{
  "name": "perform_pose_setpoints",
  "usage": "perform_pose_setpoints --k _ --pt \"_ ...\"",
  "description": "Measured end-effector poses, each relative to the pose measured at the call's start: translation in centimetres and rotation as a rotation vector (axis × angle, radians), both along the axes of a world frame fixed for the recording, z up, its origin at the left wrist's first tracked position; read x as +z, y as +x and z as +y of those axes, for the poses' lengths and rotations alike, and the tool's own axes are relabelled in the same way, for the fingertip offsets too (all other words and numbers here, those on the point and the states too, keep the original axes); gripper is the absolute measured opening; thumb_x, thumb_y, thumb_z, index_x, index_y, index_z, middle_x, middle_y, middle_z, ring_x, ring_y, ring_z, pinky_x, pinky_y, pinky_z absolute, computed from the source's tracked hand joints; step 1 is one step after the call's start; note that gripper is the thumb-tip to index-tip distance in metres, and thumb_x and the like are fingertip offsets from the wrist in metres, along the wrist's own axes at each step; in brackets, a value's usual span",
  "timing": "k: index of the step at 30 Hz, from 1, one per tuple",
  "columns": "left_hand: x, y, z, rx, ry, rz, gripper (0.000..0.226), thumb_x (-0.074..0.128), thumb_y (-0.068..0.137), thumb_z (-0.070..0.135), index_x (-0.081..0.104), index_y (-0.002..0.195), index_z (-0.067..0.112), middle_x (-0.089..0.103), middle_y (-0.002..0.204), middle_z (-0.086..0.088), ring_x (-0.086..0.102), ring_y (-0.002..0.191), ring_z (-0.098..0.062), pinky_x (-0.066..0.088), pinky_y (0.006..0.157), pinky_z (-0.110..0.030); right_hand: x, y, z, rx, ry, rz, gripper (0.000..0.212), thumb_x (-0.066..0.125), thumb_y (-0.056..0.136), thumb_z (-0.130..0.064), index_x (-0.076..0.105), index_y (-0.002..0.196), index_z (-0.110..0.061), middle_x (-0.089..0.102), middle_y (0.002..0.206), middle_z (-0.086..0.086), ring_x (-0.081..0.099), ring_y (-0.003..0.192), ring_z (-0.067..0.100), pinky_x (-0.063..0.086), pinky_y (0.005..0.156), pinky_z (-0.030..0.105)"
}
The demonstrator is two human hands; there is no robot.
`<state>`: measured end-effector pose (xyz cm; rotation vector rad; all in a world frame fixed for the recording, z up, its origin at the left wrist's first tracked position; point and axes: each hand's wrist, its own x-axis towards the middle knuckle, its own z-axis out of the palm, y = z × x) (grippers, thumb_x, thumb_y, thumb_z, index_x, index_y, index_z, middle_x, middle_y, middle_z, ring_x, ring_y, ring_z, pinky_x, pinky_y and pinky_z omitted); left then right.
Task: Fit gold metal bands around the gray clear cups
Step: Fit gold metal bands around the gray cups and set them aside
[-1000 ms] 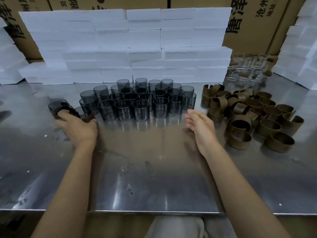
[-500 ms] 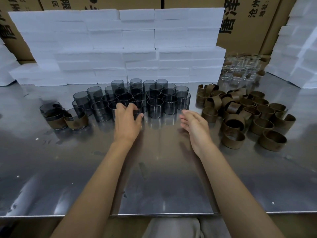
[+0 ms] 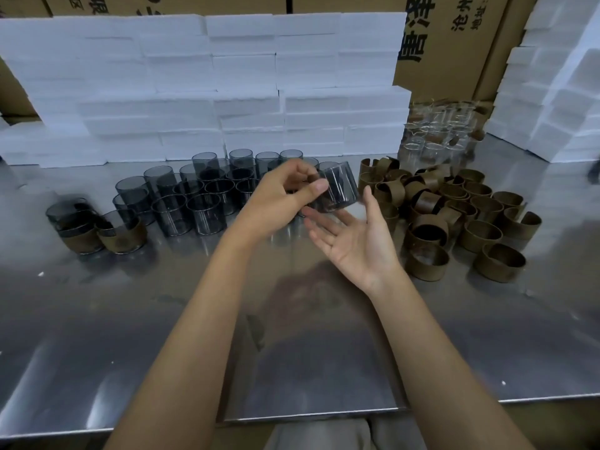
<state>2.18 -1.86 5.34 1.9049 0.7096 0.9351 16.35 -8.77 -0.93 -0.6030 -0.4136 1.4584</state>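
Observation:
My left hand (image 3: 281, 198) pinches a gray clear cup (image 3: 339, 186) and holds it tilted in the air above the table. Just below and to the right of it, my right hand (image 3: 352, 237) lies palm up with straight fingers and holds nothing. Several more gray cups (image 3: 191, 196) stand in a cluster at the middle of the steel table (image 3: 130, 336). A heap of gold metal bands (image 3: 461, 209) lies to the right. Two cups with bands fitted (image 3: 121, 233) stand at the far left beside another gray cup.
White foam blocks (image 3: 207, 89) are stacked along the back and at the right (image 3: 558, 86), with cardboard boxes behind. Several colourless clear cups (image 3: 435, 131) stand at the back right. The table's front edge runs near my body.
My left hand went from the banded cups at the far left to the cluster, took a gray cup and lifted it. My right hand turned palm up beneath it.

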Motion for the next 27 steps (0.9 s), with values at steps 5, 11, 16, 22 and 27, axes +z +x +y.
perform_pose_setpoints --k 5,11,16,22,27 --pt "-3.5 1.4 0.3 -0.121 -0.406 -0.314 0.021 0.061 0.099 0.006 0.059 0.118 0.017 0.069 0.106 -0.009 0.067 0.087 -0.016 0.054 0.078 -0.024 -0.2 0.3 0.4 -0.048 0.030 0.028 0.059 0.054 0.100 -0.051 0.059 0.133 -0.002 0.070 0.109 0.018 0.072 0.091 0.024 0.060 0.077 0.031" --pt "-4.8 2.5 0.6 0.066 -0.547 -0.408 0.036 0.073 0.094 0.023 0.063 0.125 0.009 0.074 0.109 -0.009 0.073 0.092 -0.014 0.055 0.073 -0.023 -0.3 0.4 1.0 -0.170 0.081 0.038 0.053 0.058 0.102 -0.036 0.053 0.142 -0.002 0.071 0.119 0.017 0.065 0.116 0.029 0.055 0.100 0.036" --pt "-5.1 3.1 -0.3 0.095 -0.513 -0.328 0.064 0.088 0.070 0.050 0.064 0.119 0.016 0.076 0.108 -0.003 0.073 0.098 -0.016 0.054 0.085 -0.032 -0.2 -0.2 1.1 -0.180 0.099 -0.075 0.021 0.062 0.099 -0.027 0.078 0.102 -0.013 0.074 0.107 0.012 0.066 0.110 0.026 0.056 0.098 0.034" --pt "-4.7 2.6 -0.2 0.023 -0.573 -0.429 0.056 0.080 0.083 0.038 0.070 0.122 0.000 0.073 0.119 -0.018 0.069 0.100 -0.022 0.052 0.096 -0.037 -0.2 -0.2 0.7 -0.060 0.082 -0.004 0.048 0.060 0.098 -0.042 0.063 0.129 -0.006 0.067 0.126 0.020 0.063 0.125 0.033 0.050 0.108 0.040" --pt "-4.9 2.1 0.1 -0.118 -0.639 -0.346 0.052 0.072 0.084 0.051 0.075 0.121 0.014 0.074 0.120 -0.009 0.065 0.121 -0.028 0.047 0.110 -0.038 0.2 -0.6 0.3 0.026 0.026 0.064 0.066 0.054 0.099 -0.052 0.054 0.136 0.001 0.071 0.114 0.023 0.072 0.107 0.030 0.060 0.090 0.036"
